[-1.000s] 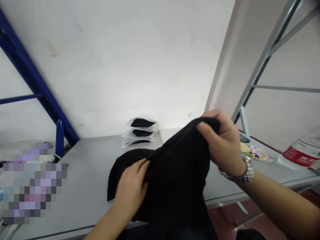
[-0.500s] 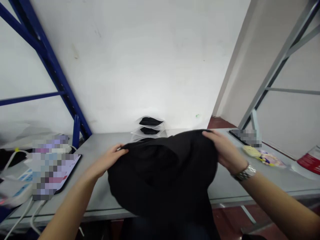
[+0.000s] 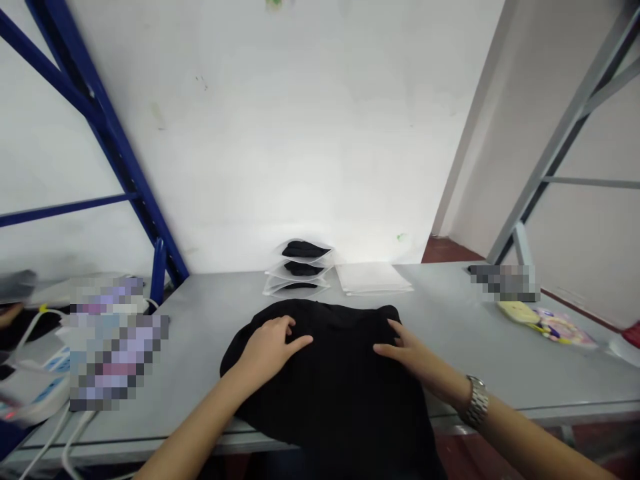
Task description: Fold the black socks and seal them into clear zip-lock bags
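Here, a black cloth (image 3: 335, 380) lies spread on the grey tabletop (image 3: 450, 333), near the front edge, and its lower part hangs over that edge. The left hand (image 3: 270, 343) rests flat on the left part of the cloth, with fingers stretched and not gripping. The right hand (image 3: 407, 353) lies flat on the right part in the same way, palm down, fingers loose; a metal watch (image 3: 477, 400) is on its wrist.

Behind the cloth, close to the white wall, there is a small pile of clear bags (image 3: 300, 270) with dark pieces inside. Just beside it to the right lies a stack of flat white sheets (image 3: 373, 277). Far on the right of the tabletop lies a yellow colourful packet (image 3: 547, 320). On the left side white cables (image 3: 50, 413) run over the edge, and a blue metal rack (image 3: 115, 153) stands behind them. A grey metal rack (image 3: 555, 153) stands at the right.
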Available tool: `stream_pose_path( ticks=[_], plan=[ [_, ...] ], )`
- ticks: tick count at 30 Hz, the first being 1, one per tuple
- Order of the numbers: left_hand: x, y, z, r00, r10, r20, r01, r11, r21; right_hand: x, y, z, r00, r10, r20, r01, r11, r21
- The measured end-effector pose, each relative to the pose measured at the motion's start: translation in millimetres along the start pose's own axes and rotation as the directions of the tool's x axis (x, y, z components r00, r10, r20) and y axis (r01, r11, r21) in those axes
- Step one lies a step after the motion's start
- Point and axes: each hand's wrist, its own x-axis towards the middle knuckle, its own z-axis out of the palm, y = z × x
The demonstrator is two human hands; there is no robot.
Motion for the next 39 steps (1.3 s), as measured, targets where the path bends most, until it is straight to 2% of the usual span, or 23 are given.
stream_pose_path(
  ticks=[2,4,6,8,10,12,13,15,17,18,20,22,24,25,27,29,31,32,34,35,37,39],
  plan=[
    [18.5,2.7,7.6,0.998,-0.014,0.058,0.019,0.996,-0.089,1.2,-3.7,3.6,0.995,0.049,0.085,-0.056,0.995,0.08],
    [39.4,5.0,8.4,0.998,0.013,0.068,-0.002,0.988,-0.156,2.9,-8.3,3.9,0.991,0.048,0.123,-0.067,0.986,0.151],
    [55.9,7.5,1.7,0.999,0.038,0.005,-0.036,0.978,-0.203,4.1,-12.9,0.1,0.999,0.0,0.047,-0.01,0.975,0.221],
    [61.8,7.4,-10.5,0.996,0.047,-0.079,-0.064,0.972,-0.225,3.1,-16.1,-6.6,0.997,-0.021,-0.077,0.041,0.962,0.269],
    [54.3,0.4,-24.5,0.992,0.057,-0.11,-0.08,0.973,-0.218,-1.6,-15.8,-13.7,0.989,0.02,-0.146,0.022,0.958,0.284],
    [35.2,-15.8,-36.3,0.995,0.048,-0.09,-0.063,0.983,-0.17,-9.9,-11.4,-18.8,0.99,0.094,-0.109,-0.061,0.96,0.272],
    [23.2,-26.5,-40.5,0.997,0.023,-0.08,-0.033,0.991,-0.128,-15.0,-7.8,-20.2,0.992,0.115,-0.057,-0.097,0.963,0.252],
    [-1.6,-49.5,-45.0,0.989,-0.112,-0.099,0.114,0.993,0.018,-25.9,0.1,-20.7,0.987,0.109,0.117,-0.128,0.978,0.167],
    [-21.7,-67.8,-45.5,0.971,-0.218,-0.102,0.227,0.969,0.099,-36.1,5.9,-18.7,0.958,0.09,0.272,-0.105,0.994,0.042],
    [-28.7,-73.3,-45.2,0.969,-0.234,-0.08,0.242,0.965,0.104,-40.4,7.1,-17.0,0.947,0.087,0.308,-0.087,0.996,-0.014],
    [-35.9,-75.7,-45.3,0.977,-0.211,-0.031,0.212,0.977,0.035,-46.4,4.8,-13.1,0.956,0.076,0.282,-0.054,0.995,-0.087],
    [-34.7,-68.6,-47.9,0.978,-0.2,-0.056,0.191,0.972,-0.134,-48.0,-3.1,-9.9,0.982,0.034,0.183,-0.018,0.996,-0.089],
    [-27.4,-56.4,-53.6,0.955,-0.276,-0.108,0.211,0.889,-0.406,-44.9,-15.4,-8.7,0.997,-0.014,0.078,0.014,1.0,-0.006],
    [-22.3,-49.6,-57.2,0.937,-0.333,-0.106,0.223,0.803,-0.553,-42.0,-22.6,-8.9,0.999,-0.033,0.019,0.031,0.998,0.059],
    [-11.6,-36.3,-64.6,0.903,-0.426,-0.051,0.225,0.571,-0.79,-35.3,-38.1,-10.2,0.99,-0.077,-0.122,0.098,0.979,0.18],
    [-3.2,-24.7,-70.1,0.884,-0.466,-0.019,0.177,0.373,-0.911,-30.0,-53.1,-11.8,0.954,-0.145,-0.264,0.21,0.948,0.239],
    [-0.2,-15.4,-72.2,0.888,-0.456,-0.052,0.08,0.266,-0.961,-28.3,-64.5,-13.3,0.917,-0.221,-0.332,0.313,0.915,0.256],
    [-1.2,-11.8,-71.9,0.9,-0.429,-0.08,0.028,0.239,-0.971,-29.0,-68.2,-14.1,0.907,-0.264,-0.328,0.357,0.896,0.263],
    [-7.1,-6.6,-69.5,0.934,-0.327,-0.148,-0.064,0.252,-0.965,-33.0,-71.4,-16.4,0.891,-0.36,-0.276,0.428,0.869,0.248],
    [-11.5,-5.0,-68.0,0.946,-0.262,-0.191,-0.107,0.305,-0.946,-35.9,-71.5,-17.9,0.878,-0.411,-0.246,0.461,0.865,0.199],
    [-21.2,-2.9,-66.2,0.948,-0.145,-0.284,-0.181,0.488,-0.854,-43.2,-71.0,-21.3,0.83,-0.514,-0.218,0.524,0.852,-0.011],
    [-31.1,-1.8,-67.2,0.923,-0.099,-0.373,-0.2,0.703,-0.682,-52.2,-71.8,-24.9,0.746,-0.62,-0.242,0.551,0.779,-0.297]
  ],
)
